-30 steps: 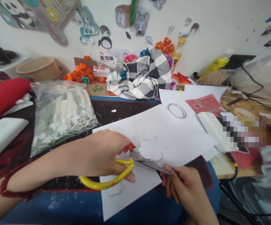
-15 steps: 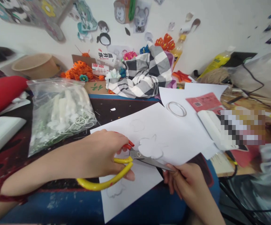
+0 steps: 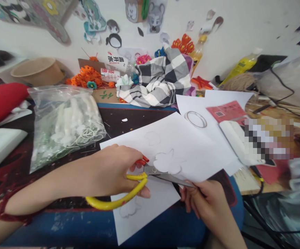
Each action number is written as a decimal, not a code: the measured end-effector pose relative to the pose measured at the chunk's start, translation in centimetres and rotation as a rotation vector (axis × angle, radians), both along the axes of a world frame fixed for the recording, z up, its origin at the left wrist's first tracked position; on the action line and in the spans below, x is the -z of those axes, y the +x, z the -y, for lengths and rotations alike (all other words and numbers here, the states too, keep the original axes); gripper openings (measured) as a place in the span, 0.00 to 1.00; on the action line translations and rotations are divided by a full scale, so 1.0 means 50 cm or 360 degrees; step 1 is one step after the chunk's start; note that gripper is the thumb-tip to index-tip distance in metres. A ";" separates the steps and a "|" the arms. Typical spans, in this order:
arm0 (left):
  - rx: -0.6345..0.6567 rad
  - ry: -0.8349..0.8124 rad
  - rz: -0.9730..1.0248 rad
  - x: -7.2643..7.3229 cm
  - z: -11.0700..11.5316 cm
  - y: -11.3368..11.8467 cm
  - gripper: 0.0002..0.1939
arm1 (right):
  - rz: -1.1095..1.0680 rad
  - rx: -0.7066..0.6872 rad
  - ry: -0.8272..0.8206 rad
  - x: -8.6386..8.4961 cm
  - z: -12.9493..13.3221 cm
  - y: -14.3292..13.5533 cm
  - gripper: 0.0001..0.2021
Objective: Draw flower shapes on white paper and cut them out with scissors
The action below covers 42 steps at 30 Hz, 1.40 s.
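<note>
On the dark counter (image 3: 137,115) lies paper (image 3: 191,152), likely light and floppy, best held by its edge, where my right hand (image 3: 207,195) seems to pinch it while my left hand (image 3: 111,169) grips scissors (image 3: 153,170).

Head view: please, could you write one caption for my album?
Left hand holds yellow-handled scissors at white paper, right hand by the blade tips, checked cloth behind.

We can only make out 开水 on the white bottle label (image 3: 116,63); the red print (image 3: 111,75) below's too blurry.
</note>
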<state>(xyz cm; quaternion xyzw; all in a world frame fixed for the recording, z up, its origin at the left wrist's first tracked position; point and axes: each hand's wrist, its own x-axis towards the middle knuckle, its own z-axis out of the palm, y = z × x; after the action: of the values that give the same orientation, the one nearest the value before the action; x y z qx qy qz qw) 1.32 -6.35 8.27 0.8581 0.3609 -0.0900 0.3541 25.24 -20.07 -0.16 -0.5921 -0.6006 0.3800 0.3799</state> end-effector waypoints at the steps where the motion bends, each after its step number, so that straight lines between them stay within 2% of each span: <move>1: 0.0002 -0.0013 0.0013 0.000 0.000 0.000 0.24 | -0.0007 0.0008 -0.0002 -0.001 0.000 -0.001 0.19; 5: -0.0012 -0.0060 0.0005 -0.003 0.004 0.000 0.23 | -0.0082 0.0010 0.0057 -0.003 0.001 -0.006 0.17; 11: -0.0058 -0.0096 0.0032 -0.005 0.006 0.000 0.20 | -0.0225 0.0279 0.0010 -0.007 0.006 -0.023 0.17; 14: -0.0018 -0.0082 0.0091 -0.001 0.005 0.001 0.20 | -0.0227 0.0299 -0.0004 -0.009 0.007 -0.027 0.18; 22: -0.0019 -0.0064 0.0181 -0.007 0.007 0.007 0.17 | -0.0148 0.0236 -0.0038 -0.009 0.008 -0.021 0.19; 32: 0.0063 0.0153 0.0018 0.002 0.003 0.002 0.28 | 0.0022 0.0058 0.0047 0.008 0.008 0.005 0.19; 37: 0.0090 0.0107 0.0075 0.001 -0.003 0.004 0.26 | 0.0051 0.0031 0.0039 0.005 0.006 0.007 0.20; 42: 0.0011 0.0021 -0.0014 0.001 0.000 0.004 0.25 | 0.0034 0.0018 0.0118 0.008 0.005 0.009 0.18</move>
<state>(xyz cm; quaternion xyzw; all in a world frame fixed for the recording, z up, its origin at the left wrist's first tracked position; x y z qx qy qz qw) 1.51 -6.34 8.24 0.8612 0.3602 -0.0926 0.3464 25.69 -20.32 -0.55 -0.5850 -0.6149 0.3491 0.3973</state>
